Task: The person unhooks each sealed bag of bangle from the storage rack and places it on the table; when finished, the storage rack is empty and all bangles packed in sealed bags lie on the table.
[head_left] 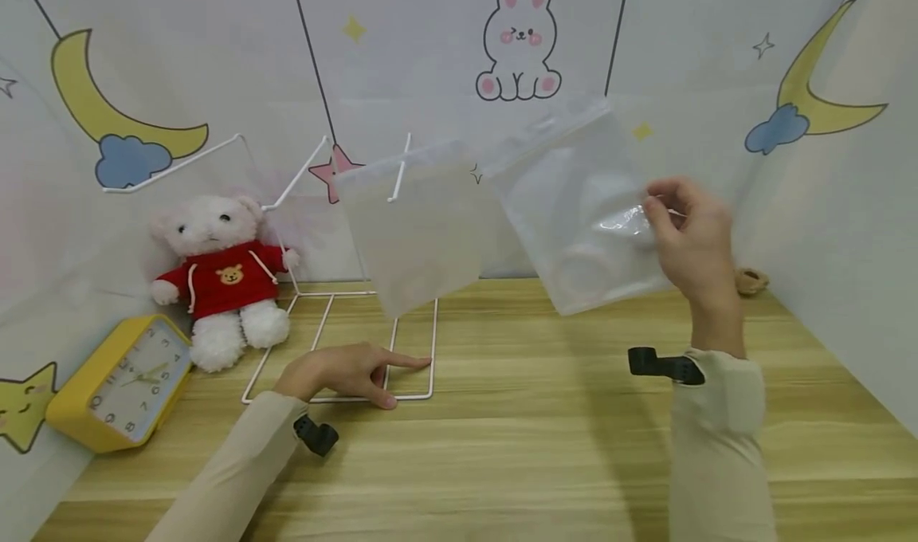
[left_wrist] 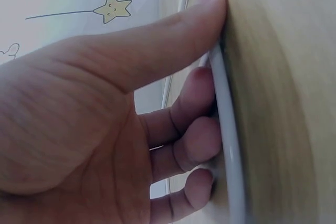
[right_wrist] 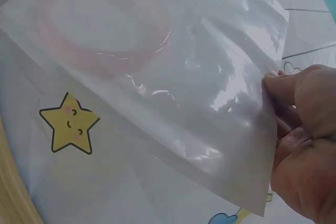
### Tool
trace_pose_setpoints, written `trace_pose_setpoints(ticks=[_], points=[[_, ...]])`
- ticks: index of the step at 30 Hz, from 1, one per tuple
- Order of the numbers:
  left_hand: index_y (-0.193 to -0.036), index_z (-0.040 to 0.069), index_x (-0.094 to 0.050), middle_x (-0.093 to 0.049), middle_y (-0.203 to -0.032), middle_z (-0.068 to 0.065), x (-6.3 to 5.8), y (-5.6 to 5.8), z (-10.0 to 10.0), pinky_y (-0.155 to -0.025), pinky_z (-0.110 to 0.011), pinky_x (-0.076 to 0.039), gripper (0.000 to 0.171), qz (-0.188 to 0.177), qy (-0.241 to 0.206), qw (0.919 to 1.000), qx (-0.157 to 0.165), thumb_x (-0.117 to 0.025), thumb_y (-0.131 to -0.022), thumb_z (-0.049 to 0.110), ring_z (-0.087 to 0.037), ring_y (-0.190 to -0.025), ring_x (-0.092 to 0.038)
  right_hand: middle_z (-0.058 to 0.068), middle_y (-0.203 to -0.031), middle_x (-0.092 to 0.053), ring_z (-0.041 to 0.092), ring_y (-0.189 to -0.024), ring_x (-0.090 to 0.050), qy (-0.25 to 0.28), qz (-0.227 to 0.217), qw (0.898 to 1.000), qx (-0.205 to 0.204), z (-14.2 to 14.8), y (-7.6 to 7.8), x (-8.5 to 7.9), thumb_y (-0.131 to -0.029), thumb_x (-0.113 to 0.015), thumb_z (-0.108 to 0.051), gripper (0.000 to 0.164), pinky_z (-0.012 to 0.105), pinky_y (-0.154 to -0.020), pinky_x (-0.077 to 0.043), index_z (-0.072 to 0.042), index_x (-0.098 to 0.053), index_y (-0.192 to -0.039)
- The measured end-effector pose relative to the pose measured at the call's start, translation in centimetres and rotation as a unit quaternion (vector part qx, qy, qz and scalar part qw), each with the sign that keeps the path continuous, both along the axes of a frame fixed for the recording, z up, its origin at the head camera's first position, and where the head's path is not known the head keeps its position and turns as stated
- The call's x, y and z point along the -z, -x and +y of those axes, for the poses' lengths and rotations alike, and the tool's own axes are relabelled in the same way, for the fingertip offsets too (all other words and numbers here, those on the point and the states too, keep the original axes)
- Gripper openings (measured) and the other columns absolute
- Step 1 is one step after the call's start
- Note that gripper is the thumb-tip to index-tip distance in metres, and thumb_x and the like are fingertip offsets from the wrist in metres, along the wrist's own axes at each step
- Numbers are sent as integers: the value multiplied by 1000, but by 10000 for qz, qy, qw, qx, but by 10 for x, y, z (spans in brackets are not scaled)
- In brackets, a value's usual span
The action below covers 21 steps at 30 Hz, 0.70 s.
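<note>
My right hand (head_left: 692,243) pinches the side edge of a clear plastic bag (head_left: 552,183) between thumb and fingers, raised above the table. A pale pink ring, like a bangle (right_wrist: 100,57), shows through the bag's film. A second translucent bag (head_left: 423,247) hangs tilted at a prong (head_left: 400,171) of a white wire rack (head_left: 433,327), with a faint round shape inside. Down on the rack's base, my left hand (head_left: 340,371) lies with index finger and thumb stretched out. Its thumb touches the front wire (left_wrist: 226,114) in the left wrist view.
Left of the rack, a white plush bear (head_left: 229,279) in a red hoodie sits by a yellow clock (head_left: 118,390). A small brown object (head_left: 751,280) lies at the back right. A printed cloth (head_left: 445,64) hangs behind the wooden table (head_left: 531,462).
</note>
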<state>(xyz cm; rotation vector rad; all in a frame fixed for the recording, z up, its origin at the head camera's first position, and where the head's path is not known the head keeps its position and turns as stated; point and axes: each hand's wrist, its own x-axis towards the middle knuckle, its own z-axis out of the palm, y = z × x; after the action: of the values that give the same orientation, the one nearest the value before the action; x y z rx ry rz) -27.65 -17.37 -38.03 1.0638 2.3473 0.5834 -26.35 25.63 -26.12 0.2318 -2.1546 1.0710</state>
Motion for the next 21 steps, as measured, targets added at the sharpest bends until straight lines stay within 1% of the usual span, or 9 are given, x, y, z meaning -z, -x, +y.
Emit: trace_pose_setpoints(ticks=[4,7,9,11,14,16,18,21], points=[[-151,13,-45,-56,-70,6,-1,1,0,-62,-24,-43,69,-18,-15,10000,-25,-76,-90,20,-4,-65,-51,15,-110,-65,22,-108,-61,-195,-401,9989,-171,-1,6,6,-103,-55,-16,26,17,-87,-46,4,-64,-116],[-151,12,-45,-56,-70,5,-1,1,0,-62,-24,-43,69,1,-47,10000,-6,-76,-90,20,-4,-65,-52,18,-112,-64,26,-111,-60,-225,-624,9973,-309,-2,10,10,-103,-54,-16,26,20,-89,-46,5,-64,-116],[-151,12,-46,-57,-70,5,-1,1,-1,-61,-24,-43,69,-2,-65,10000,10,-76,-90,20,-4,-65,-52,18,-111,-63,26,-112,-59,-228,-727,9961,-443,-2,13,14,-103,-54,-16,27,20,-90,-46,6,-64,-115],[-151,12,-46,-57,-70,5,0,0,-1,-61,-24,-43,69,-11,-82,10000,29,-76,-90,20,-4,-65,-52,19,-111,-63,23,-109,-59,-209,-848,9942,-627,-2,16,18,-102,-55,-15,27,18,-90,-46,7,-63,-116],[-151,12,-46,-57,-70,5,1,0,-1,-61,-24,-43,68,-30,-88,10000,30,-76,-90,20,-4,-65,-52,21,-109,-62,16,-101,-58,-153,-1028,9902,-930,-2,23,25,-100,-55,-10,27,13,-86,-45,11,-61,-116],[-151,11,-46,-57,-70,5,1,0,-1,-60,-24,-43,68,-19,-100,9999,46,-76,-90,20,-3,-64,-51,22,-109,-62,15,-99,-57,-149,-1208,9870,-1045,-1,27,30,-99,-54,-7,27,10,-83,-44,12,-60,-117],[-150,11,-46,-57,-70,5,0,0,-1,-60,-23,-43,68,-13,-118,9999,71,-75,-90,20,-3,-64,-51,23,-109,-62,18,-99,-57,-198,-1434,9836,-1072,0,31,35,-99,-53,-6,26,11,-82,-44,12,-59,-118],[-150,9,-46,-57,-69,6,0,0,0,-60,-23,-43,68,-1,-155,9998,120,-75,-90,19,-3,-63,-51,22,-111,-60,27,-104,-58,-283,-1919,9754,-1052,2,35,43,-100,-50,-7,27,17,-81,-46,9,-57,-121]])
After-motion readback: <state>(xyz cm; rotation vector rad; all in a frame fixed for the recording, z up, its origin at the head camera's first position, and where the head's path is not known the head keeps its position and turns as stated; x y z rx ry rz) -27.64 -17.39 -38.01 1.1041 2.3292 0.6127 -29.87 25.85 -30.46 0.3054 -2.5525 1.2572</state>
